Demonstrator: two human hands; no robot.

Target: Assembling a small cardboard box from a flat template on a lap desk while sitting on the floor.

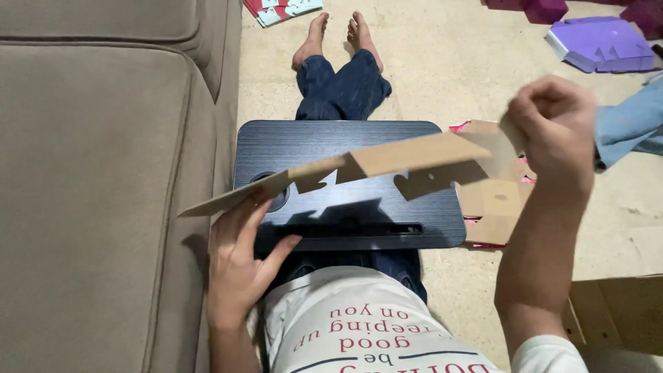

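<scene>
A person sits on the pale floor [449, 62] with legs stretched toward the top of the frame, bare feet [338, 34] near the upper middle. Across the lap lies a dark lap desk [345, 200] with a round recess at its left edge and a slot along its near edge.

Held over the desk, running from lower left to upper right through the middle of the frame, is a flat die-cut cardboard piece [387, 159], brown side showing, with notched cut-outs along its lower edge (its shadow falls on the desk top). The left hand [238, 259], at lower left, supports the low end from beneath: the fingers are stretched out and loosely spread under the card, thumb angled out toward the desk. The right hand [556, 128], at upper right, is curled into a tight fist, pinching the high end of the cardboard between thumb and bent fingers.

Just right of the desk, on the floor, lie more flat cardboard blanks [494, 207], brown with a pink edge peeping out. A grey sofa [103, 173] fills the left side of the frame. In the upper right corner lies a purple folded box blank [601, 45]; a red and pale-blue sheet [280, 8] sits at the top edge. A blue cloth [632, 124] shows at the right edge, and a brown carton [615, 311] in the lower right corner.
</scene>
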